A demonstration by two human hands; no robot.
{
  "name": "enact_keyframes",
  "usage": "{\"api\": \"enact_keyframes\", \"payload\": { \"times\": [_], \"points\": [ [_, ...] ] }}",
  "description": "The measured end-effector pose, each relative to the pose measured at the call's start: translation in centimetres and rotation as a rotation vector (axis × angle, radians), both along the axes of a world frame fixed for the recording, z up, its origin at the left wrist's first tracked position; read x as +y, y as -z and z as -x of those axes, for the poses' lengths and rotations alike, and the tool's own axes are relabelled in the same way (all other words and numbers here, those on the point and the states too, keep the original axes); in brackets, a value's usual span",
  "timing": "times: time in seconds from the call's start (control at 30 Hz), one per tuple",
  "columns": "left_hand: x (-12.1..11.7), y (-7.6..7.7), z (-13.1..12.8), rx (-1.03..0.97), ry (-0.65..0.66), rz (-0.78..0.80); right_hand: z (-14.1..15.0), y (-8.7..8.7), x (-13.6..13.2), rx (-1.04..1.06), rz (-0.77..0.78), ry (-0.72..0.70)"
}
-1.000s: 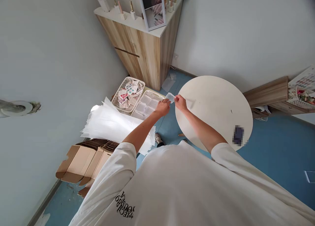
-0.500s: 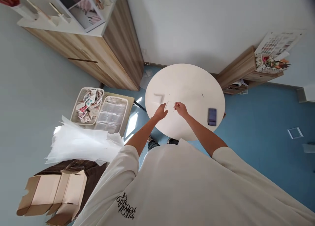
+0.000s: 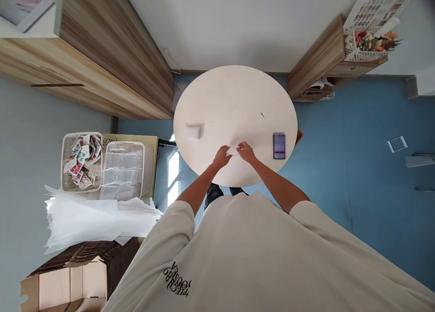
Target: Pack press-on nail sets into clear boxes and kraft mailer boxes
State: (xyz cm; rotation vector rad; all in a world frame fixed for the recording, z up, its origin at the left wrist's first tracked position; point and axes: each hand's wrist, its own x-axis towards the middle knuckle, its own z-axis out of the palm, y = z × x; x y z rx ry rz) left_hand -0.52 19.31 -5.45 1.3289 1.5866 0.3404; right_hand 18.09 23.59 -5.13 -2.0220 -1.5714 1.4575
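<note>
Head view: at the far left, folded cardboard [image 3: 56, 287] lies lowest, with a pile of thin white sheets [image 3: 98, 217] just above it. Above the sheets, a white basket [image 3: 64, 162] holds a jumble of small printed cards [image 3: 83, 154], and beside it a second basket [image 3: 147, 171] holds rows of clear plastic packets [image 3: 125, 176]. Higher up, a wood-grain cabinet [image 3: 115, 49] carries a framed picture [image 3: 23, 3] on its white top.

Further right is the round white desk [image 3: 234, 99]. Near its left edge lies a small pale box [image 3: 193, 132]. At the near side, the left hand [image 3: 222, 157] grasps one end of a small clear piece [image 3: 233, 151] between thumb and fingers; the right hand [image 3: 246, 152] pinches the other end, so the piece sits between the two hands, over the desk. Its details are too small to tell.

Near the desk's right edge lies a phone [image 3: 279, 146]. Beyond, a wooden unit [image 3: 319, 62] bears a white basket of flowers [image 3: 370, 41], and a thin square frame [image 3: 397, 143] lies on the blue floor [image 3: 374, 185].
</note>
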Motion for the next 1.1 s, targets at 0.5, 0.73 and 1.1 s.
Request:
{"api": "enact_keyframes", "payload": {
  "times": [0.5,0.73,1.1],
  "points": [
    [3.2,-1.9,-0.8,-0.033,-0.154,0.094,-0.9,-3.0,1.8,-0.058,-0.145,-0.321],
    [4.3,-1.8,-1.2,-0.066,-0.304,0.264,-0.9,-3.2,3.6,-0.195,-0.142,-0.522],
    [4.6,-0.9,-1.5,-0.158,-0.431,0.272,0.1,-3.0,3.1,-0.304,-0.120,-0.592]
  ]
}}
